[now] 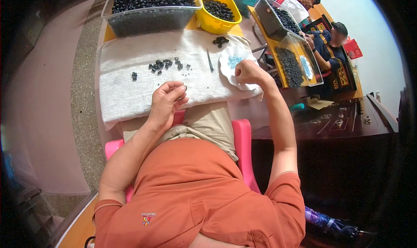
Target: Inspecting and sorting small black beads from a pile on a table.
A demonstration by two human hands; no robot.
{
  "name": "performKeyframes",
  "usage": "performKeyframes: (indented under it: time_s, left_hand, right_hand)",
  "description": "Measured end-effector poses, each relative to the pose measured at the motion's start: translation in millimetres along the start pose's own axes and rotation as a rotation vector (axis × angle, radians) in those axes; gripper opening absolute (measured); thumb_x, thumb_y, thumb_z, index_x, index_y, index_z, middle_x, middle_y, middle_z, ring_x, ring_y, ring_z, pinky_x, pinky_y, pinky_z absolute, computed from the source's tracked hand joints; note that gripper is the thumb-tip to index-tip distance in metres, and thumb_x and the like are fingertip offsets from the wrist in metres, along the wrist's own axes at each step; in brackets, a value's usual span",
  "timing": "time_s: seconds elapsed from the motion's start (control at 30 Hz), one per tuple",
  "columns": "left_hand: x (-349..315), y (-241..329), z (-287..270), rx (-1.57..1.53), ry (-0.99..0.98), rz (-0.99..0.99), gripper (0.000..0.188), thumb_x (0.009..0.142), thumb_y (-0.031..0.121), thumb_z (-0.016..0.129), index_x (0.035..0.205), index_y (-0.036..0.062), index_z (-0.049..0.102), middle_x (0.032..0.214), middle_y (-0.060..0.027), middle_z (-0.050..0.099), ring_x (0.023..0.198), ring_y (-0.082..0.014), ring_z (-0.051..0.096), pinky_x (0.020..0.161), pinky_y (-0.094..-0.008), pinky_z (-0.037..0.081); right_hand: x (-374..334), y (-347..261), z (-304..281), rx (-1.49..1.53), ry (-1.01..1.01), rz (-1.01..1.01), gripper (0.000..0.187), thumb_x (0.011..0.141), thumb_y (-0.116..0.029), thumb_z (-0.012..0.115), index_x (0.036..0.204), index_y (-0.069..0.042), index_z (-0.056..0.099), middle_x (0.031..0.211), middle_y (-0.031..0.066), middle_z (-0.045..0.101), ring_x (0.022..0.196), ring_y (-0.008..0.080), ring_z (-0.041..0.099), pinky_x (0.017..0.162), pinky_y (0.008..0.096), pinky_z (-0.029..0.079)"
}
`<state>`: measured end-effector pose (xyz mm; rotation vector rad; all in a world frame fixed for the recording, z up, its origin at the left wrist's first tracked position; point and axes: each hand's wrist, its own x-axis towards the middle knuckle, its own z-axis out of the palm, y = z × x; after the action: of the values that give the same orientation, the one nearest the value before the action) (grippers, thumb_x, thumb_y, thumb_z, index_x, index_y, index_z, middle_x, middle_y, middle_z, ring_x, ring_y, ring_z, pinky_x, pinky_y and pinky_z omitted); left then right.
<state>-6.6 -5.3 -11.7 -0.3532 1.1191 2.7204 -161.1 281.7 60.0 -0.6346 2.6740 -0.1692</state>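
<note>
My left hand (167,101) is over the near edge of the white towel (126,96), fingers curled, with a small black part (185,88) showing at the thumb and fingertip. My right hand (253,73) reaches over a white scalloped plate (226,70), its fingers closed together and pointing down. Whatever they pinch is hidden. Small light-blue pieces (235,60) lie in a heap on this plate, beside the hand. Farther off on the towel sit loose black parts (160,64) and a smaller black cluster (134,76). A dark, thin pointed tool, perhaps tweezers (210,60), lies left of the plate.
Along the table's far side stand a clear bin of black parts (152,18) and a yellow tub (219,29). Another black pile (220,41) is near the tub. At right, a co-worker (328,46) sits behind bins (289,68). Pink chair arms (243,148) flank me.
</note>
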Motion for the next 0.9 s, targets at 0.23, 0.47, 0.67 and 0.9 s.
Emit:
performKeyframes:
  time_s: [0.23,0.47,0.67,0.9]
  left_hand:
    - [-1,1,1,0.016,0.008,0.003,0.011,0.090,0.006,0.066,0.100,0.0044,0.063,0.087,-0.0018,0.062,0.079,-0.0089,0.060,0.071,-0.0246,0.056]
    - [0,0,0,0.014,0.005,-0.001,0.011,0.090,0.006,0.067,0.100,0.0049,0.063,0.087,-0.0016,0.062,0.079,-0.0092,0.060,0.071,-0.0252,0.056]
    - [-1,-2,-4,0.027,-0.014,0.001,0.013,0.092,0.009,0.065,0.104,0.0052,0.062,0.090,-0.0017,0.063,0.083,-0.0101,0.060,0.076,-0.0271,0.056]
    - [-2,3,-2,0.061,-0.031,-0.024,0.012,0.092,0.010,0.064,0.103,0.0052,0.062,0.090,-0.0015,0.062,0.083,-0.0098,0.060,0.076,-0.0262,0.056]
  right_hand:
    - [-12,-1,12,0.078,0.227,-0.058,0.023,0.068,-0.011,0.064,0.086,0.001,0.072,0.077,0.0212,0.068,0.073,0.0315,0.069,0.069,0.0372,0.053]
    - [-25,9,29,0.404,0.373,-0.035,0.018,0.082,-0.004,0.065,0.096,0.007,0.068,0.073,0.0119,0.067,0.063,0.0153,0.065,0.060,0.0277,0.051]
    - [-32,-2,39,0.724,0.492,-0.054,0.013,0.087,-0.005,0.070,0.095,0.006,0.069,0.078,0.0067,0.068,0.067,0.0103,0.065,0.061,0.0236,0.052]
    - [-19,-42,62,1.097,0.499,-0.164,0.011,0.086,-0.001,0.071,0.094,0.005,0.070,0.082,0.0061,0.067,0.071,0.0111,0.065,0.065,0.0244,0.055]
